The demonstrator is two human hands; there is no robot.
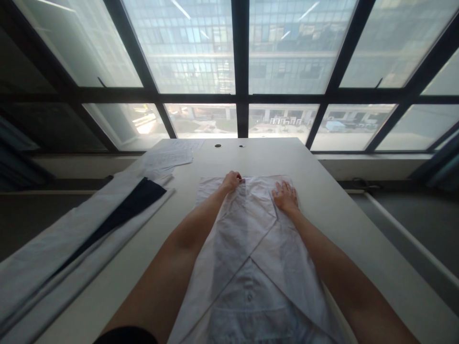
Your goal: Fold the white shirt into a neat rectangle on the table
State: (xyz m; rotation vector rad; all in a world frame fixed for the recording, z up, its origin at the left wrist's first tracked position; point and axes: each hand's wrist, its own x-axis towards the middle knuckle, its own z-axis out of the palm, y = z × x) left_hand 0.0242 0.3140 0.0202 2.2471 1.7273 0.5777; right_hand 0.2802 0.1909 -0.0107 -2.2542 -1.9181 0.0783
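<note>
A white shirt (247, 248) lies spread along the white table (330, 191), its sleeves folded across the middle in a crossed shape. My left hand (231, 181) is at the shirt's far edge near the collar, with its fingers curled and pinched on the fabric. My right hand (285, 196) lies flat on the shirt's far right corner, fingers stretched out and pressing the cloth down. Both forearms reach out over the garment.
Light garments with a dark navy piece (122, 212) lie piled along the table's left side. White paper sheets (172, 155) lie at the far left. Two small round holes (229, 145) sit near the far edge. Large windows (240, 71) stand behind the table.
</note>
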